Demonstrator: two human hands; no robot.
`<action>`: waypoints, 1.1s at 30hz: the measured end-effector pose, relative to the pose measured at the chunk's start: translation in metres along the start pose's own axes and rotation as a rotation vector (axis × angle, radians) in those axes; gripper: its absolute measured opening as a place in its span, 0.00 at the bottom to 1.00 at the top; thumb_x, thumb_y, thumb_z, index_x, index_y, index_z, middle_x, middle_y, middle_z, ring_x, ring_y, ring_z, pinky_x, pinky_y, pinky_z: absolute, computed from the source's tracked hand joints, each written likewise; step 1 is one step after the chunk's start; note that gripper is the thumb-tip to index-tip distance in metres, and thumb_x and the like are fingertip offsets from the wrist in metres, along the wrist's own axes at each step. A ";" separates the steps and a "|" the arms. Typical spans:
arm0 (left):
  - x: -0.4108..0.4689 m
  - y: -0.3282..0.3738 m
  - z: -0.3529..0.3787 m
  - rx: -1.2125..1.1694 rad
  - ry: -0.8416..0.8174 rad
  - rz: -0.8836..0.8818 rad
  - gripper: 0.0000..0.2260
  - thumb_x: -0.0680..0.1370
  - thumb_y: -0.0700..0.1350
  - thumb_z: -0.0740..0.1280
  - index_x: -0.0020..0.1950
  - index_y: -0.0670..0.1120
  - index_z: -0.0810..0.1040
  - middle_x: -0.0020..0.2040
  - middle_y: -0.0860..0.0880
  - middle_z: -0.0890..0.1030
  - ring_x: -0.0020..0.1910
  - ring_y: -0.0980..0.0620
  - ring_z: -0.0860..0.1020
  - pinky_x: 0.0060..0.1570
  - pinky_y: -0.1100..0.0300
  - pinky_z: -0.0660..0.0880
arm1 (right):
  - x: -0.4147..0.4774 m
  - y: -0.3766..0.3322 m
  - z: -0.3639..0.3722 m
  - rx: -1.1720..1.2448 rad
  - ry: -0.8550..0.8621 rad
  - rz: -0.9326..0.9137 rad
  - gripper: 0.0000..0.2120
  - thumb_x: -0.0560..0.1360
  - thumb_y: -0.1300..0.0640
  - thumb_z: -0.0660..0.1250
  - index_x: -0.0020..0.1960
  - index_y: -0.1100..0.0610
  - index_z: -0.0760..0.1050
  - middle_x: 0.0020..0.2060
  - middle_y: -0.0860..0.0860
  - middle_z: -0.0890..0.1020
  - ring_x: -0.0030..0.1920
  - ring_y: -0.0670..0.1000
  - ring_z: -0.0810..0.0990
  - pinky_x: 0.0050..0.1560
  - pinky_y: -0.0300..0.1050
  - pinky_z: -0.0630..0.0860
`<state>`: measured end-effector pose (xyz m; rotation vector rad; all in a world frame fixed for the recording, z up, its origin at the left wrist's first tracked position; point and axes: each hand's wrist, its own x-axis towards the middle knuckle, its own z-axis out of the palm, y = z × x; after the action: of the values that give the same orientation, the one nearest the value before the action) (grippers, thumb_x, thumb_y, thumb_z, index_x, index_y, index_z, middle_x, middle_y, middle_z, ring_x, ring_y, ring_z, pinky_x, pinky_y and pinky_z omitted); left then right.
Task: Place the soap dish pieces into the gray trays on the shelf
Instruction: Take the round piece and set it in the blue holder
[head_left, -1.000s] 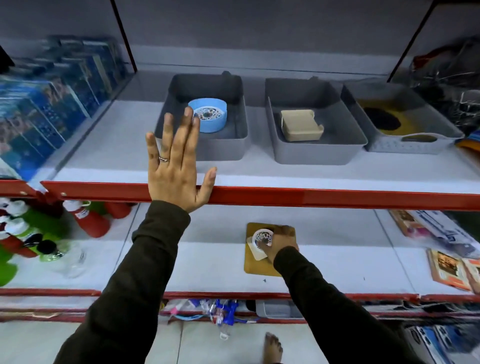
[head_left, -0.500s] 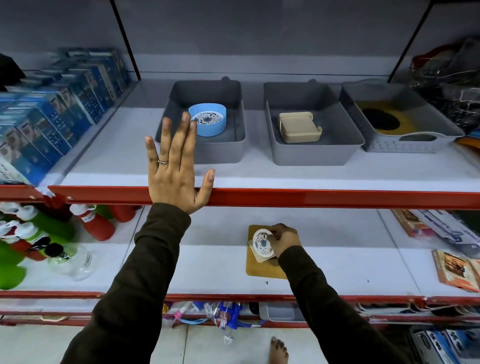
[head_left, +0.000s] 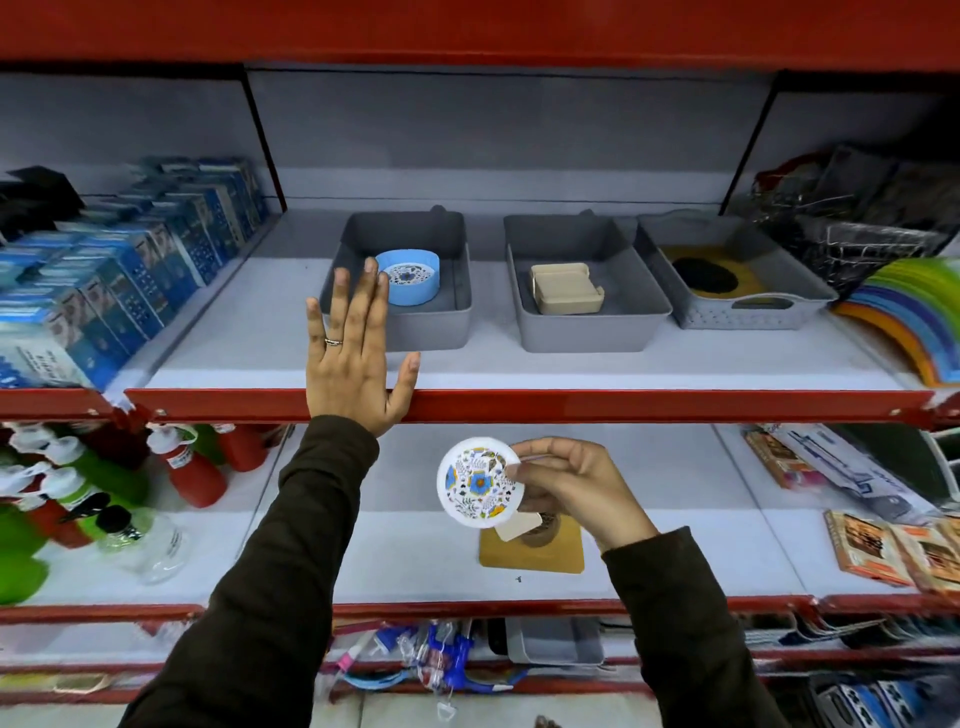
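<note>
My right hand (head_left: 563, 486) holds a round white soap dish piece with a floral print (head_left: 478, 482) in the air, below the red edge of the upper shelf. My left hand (head_left: 353, 353) rests flat and open on that shelf edge, in front of the left gray tray (head_left: 457, 312). A round blue soap dish (head_left: 410, 278) lies in that tray. The middle gray tray (head_left: 587, 332) holds a beige square soap dish (head_left: 566, 288). The right gray tray (head_left: 748, 314) holds a yellow and black piece (head_left: 711, 275). A wooden square piece (head_left: 532, 545) and a beige piece (head_left: 514, 527) lie on the lower shelf.
Blue boxes (head_left: 119, 270) line the upper shelf's left side. A wire basket (head_left: 862, 244) and coloured plastic items (head_left: 909, 312) stand at the right. Red and green bottles (head_left: 104, 483) crowd the lower shelf's left; packets (head_left: 883, 540) lie at its right.
My right hand has lifted the floral round piece off the wooden piece on the lower shelf and raised it. The view has tilted up. My left hand stays on the shelf edge.
</note>
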<state>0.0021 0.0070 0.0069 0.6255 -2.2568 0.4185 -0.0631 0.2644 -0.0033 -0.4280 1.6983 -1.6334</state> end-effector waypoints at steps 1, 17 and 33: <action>0.000 0.000 -0.002 -0.004 0.001 -0.004 0.35 0.79 0.61 0.44 0.82 0.44 0.48 0.81 0.42 0.56 0.81 0.48 0.40 0.78 0.49 0.33 | -0.004 -0.012 0.000 0.038 0.005 -0.047 0.09 0.71 0.68 0.73 0.51 0.63 0.82 0.40 0.57 0.88 0.36 0.52 0.87 0.35 0.45 0.84; 0.001 -0.003 0.001 -0.035 0.021 -0.012 0.36 0.79 0.63 0.45 0.82 0.44 0.45 0.82 0.45 0.48 0.81 0.49 0.39 0.79 0.51 0.34 | 0.009 -0.070 0.007 0.155 0.106 -0.215 0.11 0.71 0.67 0.73 0.53 0.63 0.81 0.46 0.59 0.87 0.43 0.53 0.88 0.39 0.44 0.84; 0.001 -0.006 0.015 -0.090 0.058 0.004 0.37 0.78 0.63 0.47 0.81 0.46 0.42 0.82 0.48 0.42 0.82 0.48 0.42 0.80 0.51 0.38 | 0.246 -0.160 0.082 -0.357 0.296 -0.226 0.08 0.68 0.63 0.74 0.47 0.62 0.83 0.50 0.61 0.86 0.47 0.61 0.86 0.51 0.56 0.84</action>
<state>-0.0034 -0.0055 -0.0017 0.5561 -2.2087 0.3305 -0.2120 0.0153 0.0902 -0.5908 2.2496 -1.6110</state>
